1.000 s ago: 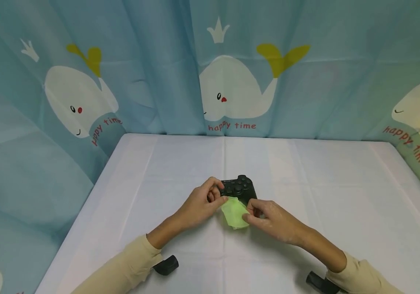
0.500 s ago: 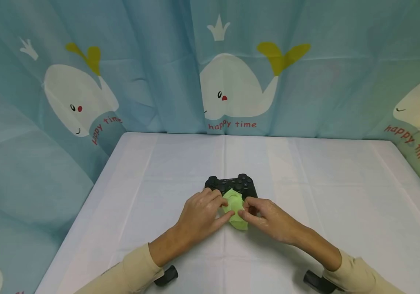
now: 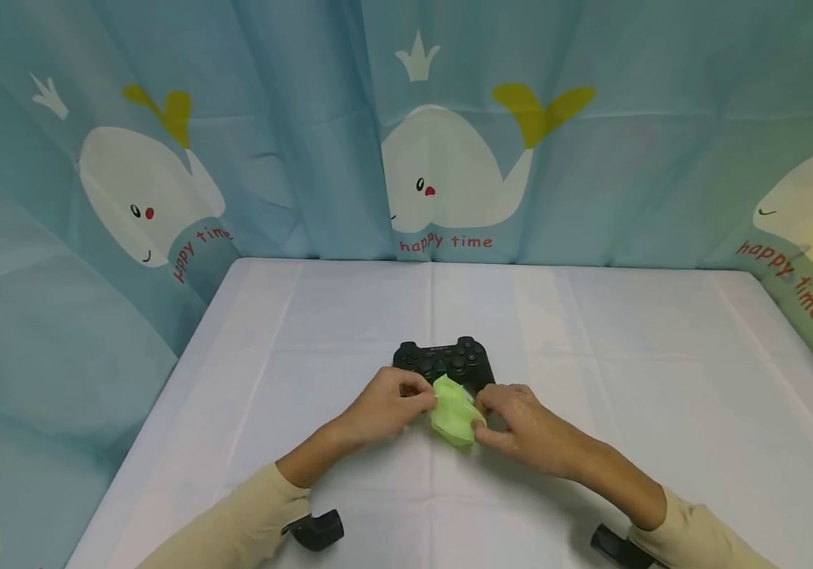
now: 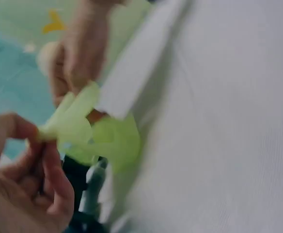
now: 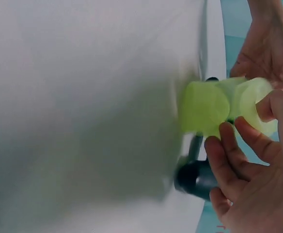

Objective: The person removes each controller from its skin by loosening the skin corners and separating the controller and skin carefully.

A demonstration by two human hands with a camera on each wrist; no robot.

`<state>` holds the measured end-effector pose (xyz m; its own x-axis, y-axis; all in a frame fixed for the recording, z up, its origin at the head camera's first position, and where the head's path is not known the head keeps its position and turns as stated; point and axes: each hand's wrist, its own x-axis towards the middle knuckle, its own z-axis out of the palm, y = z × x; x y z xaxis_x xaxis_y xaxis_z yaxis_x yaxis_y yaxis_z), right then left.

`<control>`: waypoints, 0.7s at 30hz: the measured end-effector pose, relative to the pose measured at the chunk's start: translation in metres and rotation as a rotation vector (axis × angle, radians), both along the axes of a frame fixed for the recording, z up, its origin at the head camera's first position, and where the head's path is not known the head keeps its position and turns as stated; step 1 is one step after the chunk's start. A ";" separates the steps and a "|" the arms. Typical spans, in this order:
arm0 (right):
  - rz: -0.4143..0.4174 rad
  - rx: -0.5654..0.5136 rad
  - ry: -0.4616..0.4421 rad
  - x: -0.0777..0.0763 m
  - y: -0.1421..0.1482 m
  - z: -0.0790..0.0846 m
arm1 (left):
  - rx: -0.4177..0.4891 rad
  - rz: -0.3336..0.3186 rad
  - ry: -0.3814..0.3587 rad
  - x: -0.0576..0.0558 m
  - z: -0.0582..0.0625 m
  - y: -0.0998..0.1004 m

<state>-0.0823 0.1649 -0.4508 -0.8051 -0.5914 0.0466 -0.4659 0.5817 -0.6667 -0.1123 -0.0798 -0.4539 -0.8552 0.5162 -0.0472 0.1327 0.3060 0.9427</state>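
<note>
A thin, creased lime-green sheet (image 3: 454, 415), soft like paper or light cloth, is held between both hands in front of a black game controller (image 3: 449, 359). My left hand (image 3: 381, 407) pinches the sheet's left edge between thumb and index finger, as the left wrist view also shows. At its right edge my right hand (image 3: 530, 427) holds it between thumb and fingers. In the right wrist view the sheet (image 5: 204, 108) curls into rounded folds, and its far side is hidden. The controller lies flat on the table, its near part partly covered by the left hand and the sheet.
A white cloth covers the table (image 3: 626, 356). Behind and to the sides hangs a blue curtain (image 3: 292, 158) printed with whales. Black wrist-worn devices show below both sleeves, the left device (image 3: 319, 529) close to the table.
The left hand first moved off the controller and in toward the right hand, then drew back left, pinching the sheet's edge. The sheet has become more folded. The right hand has shifted only slightly.
</note>
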 end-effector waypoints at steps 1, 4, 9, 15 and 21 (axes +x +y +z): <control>0.004 -0.006 -0.011 0.000 0.001 0.000 | 0.054 -0.020 -0.090 -0.001 0.000 -0.001; 0.019 -0.016 -0.031 0.000 0.002 -0.003 | 0.159 -0.044 -0.279 -0.002 0.000 -0.002; 0.047 -0.023 -0.039 0.001 0.003 -0.005 | 0.185 0.034 -0.366 -0.001 -0.003 -0.002; 0.076 -0.046 0.040 -0.001 -0.001 -0.006 | 0.090 0.131 -0.223 0.002 -0.004 0.002; 0.040 -0.028 0.112 0.000 -0.004 -0.010 | -0.358 0.115 0.545 0.011 -0.003 0.002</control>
<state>-0.0819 0.1605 -0.4607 -0.7695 -0.6202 0.1520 -0.5610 0.5429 -0.6249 -0.1014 -0.0781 -0.4573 -0.8540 0.4529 0.2561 0.5096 0.6284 0.5877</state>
